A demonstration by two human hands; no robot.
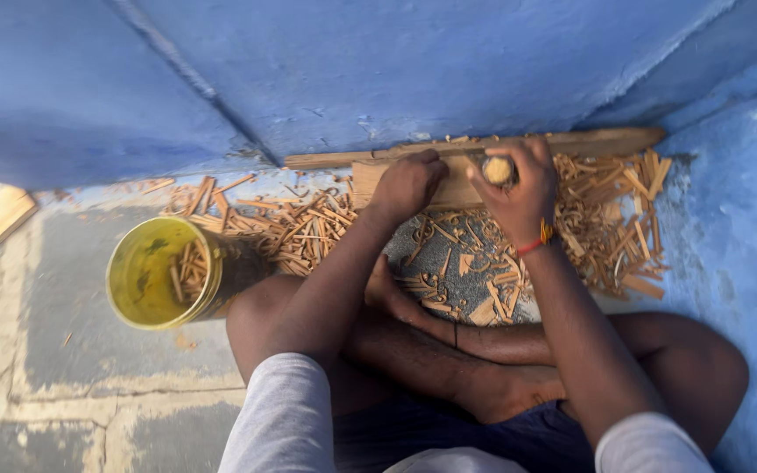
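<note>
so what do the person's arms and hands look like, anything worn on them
Both arms are bare from the upper arm down, with short light grey sleeves ending above the elbows. The left hand wears nothing visible: no glove, ring or band. The right hand is also ungloved, but its wrist carries a thin red thread band with a small orange-yellow bit on it.
</note>
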